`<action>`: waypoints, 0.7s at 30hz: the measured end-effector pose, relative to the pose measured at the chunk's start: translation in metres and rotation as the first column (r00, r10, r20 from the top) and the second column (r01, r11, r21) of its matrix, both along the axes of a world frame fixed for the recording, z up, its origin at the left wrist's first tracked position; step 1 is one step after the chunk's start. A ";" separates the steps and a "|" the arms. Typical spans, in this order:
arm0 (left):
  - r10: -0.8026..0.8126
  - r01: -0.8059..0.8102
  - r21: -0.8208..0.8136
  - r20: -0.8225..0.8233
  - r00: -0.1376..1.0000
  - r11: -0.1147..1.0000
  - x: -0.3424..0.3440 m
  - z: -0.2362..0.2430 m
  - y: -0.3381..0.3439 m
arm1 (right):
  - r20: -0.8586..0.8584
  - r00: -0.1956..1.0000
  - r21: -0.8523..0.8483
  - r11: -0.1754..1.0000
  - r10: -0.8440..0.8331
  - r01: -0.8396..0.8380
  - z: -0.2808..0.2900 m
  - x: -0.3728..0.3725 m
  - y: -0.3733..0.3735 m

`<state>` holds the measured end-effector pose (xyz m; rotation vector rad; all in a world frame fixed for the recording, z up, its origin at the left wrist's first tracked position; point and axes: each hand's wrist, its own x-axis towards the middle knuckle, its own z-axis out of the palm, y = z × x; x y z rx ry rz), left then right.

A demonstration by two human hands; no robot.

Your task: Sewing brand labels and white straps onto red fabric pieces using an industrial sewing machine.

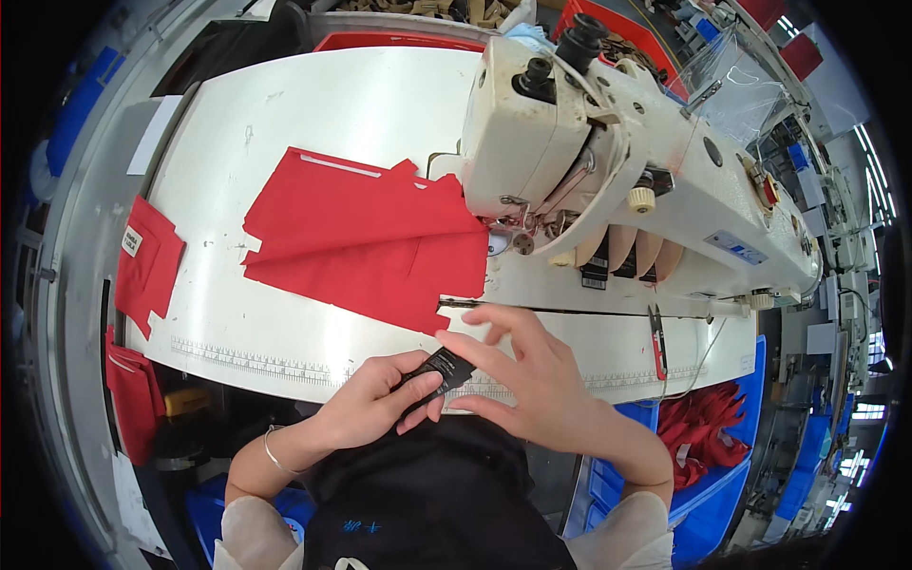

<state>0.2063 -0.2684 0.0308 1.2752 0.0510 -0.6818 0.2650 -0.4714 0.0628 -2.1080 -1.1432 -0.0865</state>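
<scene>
My left hand point(372, 399) is closed round a small stack of black fabric labels point(448, 365) with pale print, close to the table's front edge. Beside the stack hovers my right hand point(537, 385), its fingers spread and curved, with nothing visible in it; whether a fingertip touches the labels I cannot tell. Just beyond both hands, a red fabric piece point(342, 233) with notched edges lies on the white table, its right side reaching under the head of a sewing machine point(527, 142). A fold runs across the fabric.
Thread snips point(657, 342) lie on the right of the table. More black labels point(596, 269) sit in a holder by the machine. At the left edge rests another red piece point(152, 261). A blue bin point(746, 456) at lower right holds red fabric scraps point(701, 432).
</scene>
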 end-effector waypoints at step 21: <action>-0.016 0.003 0.199 0.062 0.998 0.980 0.006 0.009 -0.010 | -0.124 0.973 0.069 0.977 -0.193 0.202 -0.033 -0.034 -0.004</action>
